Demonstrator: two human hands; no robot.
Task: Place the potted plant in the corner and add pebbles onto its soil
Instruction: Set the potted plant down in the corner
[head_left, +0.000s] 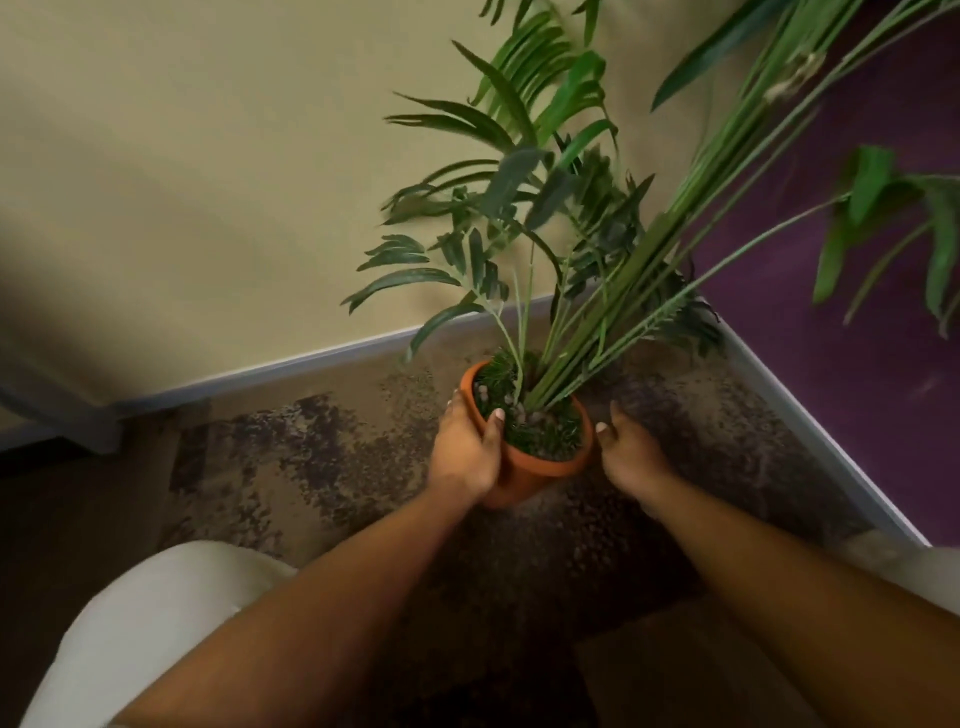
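A terracotta pot (540, 470) with a tall green palm-like plant (524, 208) stands tilted on the patterned carpet, a short way out from the room's corner (698, 299). Green moss-like cover and a few pale pebbles (537, 417) show on its soil. My left hand (465, 452) grips the pot's left rim, thumb over the edge. On the pot's right side is my right hand (631, 452), fingers apart, close to the pot wall; contact is unclear.
A beige wall (208, 182) runs on the left and a purple wall (857, 364) on the right, both with grey baseboards (311, 358). The brown-and-tan mottled carpet (322, 447) covers the floor. My light-trousered knees (156, 623) sit at the frame's bottom.
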